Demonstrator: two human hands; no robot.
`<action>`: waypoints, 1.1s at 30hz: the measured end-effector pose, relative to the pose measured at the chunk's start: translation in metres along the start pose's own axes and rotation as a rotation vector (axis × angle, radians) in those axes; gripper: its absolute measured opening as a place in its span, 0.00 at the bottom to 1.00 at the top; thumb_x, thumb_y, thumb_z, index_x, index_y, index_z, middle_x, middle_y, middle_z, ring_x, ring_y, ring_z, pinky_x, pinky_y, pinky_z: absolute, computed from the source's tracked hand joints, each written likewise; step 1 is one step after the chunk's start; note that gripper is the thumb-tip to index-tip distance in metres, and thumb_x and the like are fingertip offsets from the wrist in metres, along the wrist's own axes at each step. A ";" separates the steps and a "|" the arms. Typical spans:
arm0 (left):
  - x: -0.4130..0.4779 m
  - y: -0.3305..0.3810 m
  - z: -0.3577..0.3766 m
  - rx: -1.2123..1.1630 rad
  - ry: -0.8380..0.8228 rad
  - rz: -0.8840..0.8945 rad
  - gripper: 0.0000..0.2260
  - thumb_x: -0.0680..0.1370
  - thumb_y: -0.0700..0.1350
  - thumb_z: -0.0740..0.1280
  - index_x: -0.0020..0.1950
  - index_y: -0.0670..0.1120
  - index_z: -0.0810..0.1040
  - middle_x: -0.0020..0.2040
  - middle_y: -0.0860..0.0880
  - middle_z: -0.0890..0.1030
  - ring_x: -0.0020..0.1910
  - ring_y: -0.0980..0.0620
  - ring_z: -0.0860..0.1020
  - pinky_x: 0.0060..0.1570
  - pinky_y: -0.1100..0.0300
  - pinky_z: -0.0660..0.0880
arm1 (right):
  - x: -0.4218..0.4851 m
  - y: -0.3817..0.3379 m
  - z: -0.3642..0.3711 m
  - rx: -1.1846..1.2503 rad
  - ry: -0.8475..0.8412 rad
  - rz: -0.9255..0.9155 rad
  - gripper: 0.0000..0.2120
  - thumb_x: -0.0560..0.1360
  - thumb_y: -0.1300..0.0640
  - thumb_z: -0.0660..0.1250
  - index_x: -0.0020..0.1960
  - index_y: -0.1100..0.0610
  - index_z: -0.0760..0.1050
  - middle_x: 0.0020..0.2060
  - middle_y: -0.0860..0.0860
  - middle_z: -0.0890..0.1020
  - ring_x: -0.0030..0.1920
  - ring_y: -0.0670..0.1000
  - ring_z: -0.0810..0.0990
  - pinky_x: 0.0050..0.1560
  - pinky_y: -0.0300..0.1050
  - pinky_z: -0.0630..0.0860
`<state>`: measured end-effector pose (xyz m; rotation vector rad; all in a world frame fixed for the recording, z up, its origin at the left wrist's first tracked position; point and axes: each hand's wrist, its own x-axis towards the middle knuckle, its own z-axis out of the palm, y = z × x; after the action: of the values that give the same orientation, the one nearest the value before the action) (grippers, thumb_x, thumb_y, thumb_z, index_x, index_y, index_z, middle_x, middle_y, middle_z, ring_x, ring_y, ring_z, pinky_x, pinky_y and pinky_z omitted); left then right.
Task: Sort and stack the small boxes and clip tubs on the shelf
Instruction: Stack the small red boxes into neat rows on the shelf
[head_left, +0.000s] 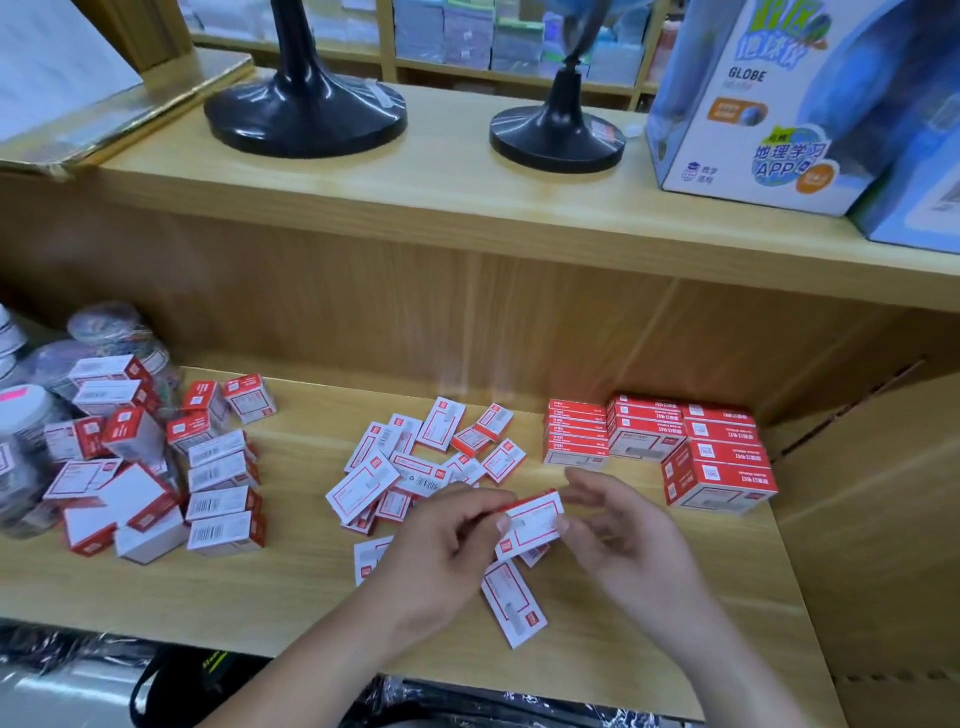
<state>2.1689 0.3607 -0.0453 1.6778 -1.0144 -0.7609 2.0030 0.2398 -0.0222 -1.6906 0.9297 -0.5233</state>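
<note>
The left hand (441, 545) and right hand (628, 540) pinch one small box (532, 522) between them near the front edge of the shelf (291, 587). Loose boxes (415, 462) lie just behind, stacked boxes (717, 467) sit in the back right corner, and clip tubs (119, 327) stand at the left edge.

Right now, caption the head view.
Left hand and right hand hold small red-and-white cardboard box over wooden shelf.

Small red-white boxes (361, 486) scattered mid-shelf; held box (535, 525) above them; stacked boxes (719, 480) right; clip tubs (111, 327) left.
</note>
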 end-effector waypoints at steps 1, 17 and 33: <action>0.001 0.001 0.001 0.002 0.001 0.014 0.09 0.80 0.49 0.67 0.58 0.56 0.84 0.48 0.57 0.82 0.50 0.54 0.81 0.50 0.53 0.80 | 0.001 -0.001 0.001 0.050 -0.028 0.033 0.17 0.75 0.66 0.72 0.61 0.51 0.79 0.47 0.48 0.86 0.44 0.48 0.85 0.46 0.43 0.80; 0.013 -0.014 0.000 0.641 -0.021 0.151 0.11 0.74 0.57 0.67 0.52 0.54 0.82 0.50 0.58 0.79 0.52 0.54 0.78 0.45 0.56 0.77 | 0.005 0.025 -0.017 -0.068 0.222 -0.085 0.15 0.79 0.63 0.67 0.58 0.45 0.81 0.47 0.48 0.81 0.44 0.46 0.81 0.49 0.47 0.80; -0.008 -0.022 -0.009 0.712 -0.442 0.353 0.13 0.75 0.53 0.69 0.59 0.58 0.81 0.61 0.61 0.76 0.56 0.57 0.75 0.49 0.62 0.72 | 0.020 0.063 -0.028 -0.550 0.186 -0.141 0.23 0.65 0.53 0.82 0.58 0.51 0.80 0.50 0.44 0.82 0.50 0.47 0.80 0.51 0.46 0.78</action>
<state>2.1791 0.3748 -0.0633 1.8580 -2.0099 -0.5715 1.9742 0.2009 -0.0753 -2.2426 1.1665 -0.5575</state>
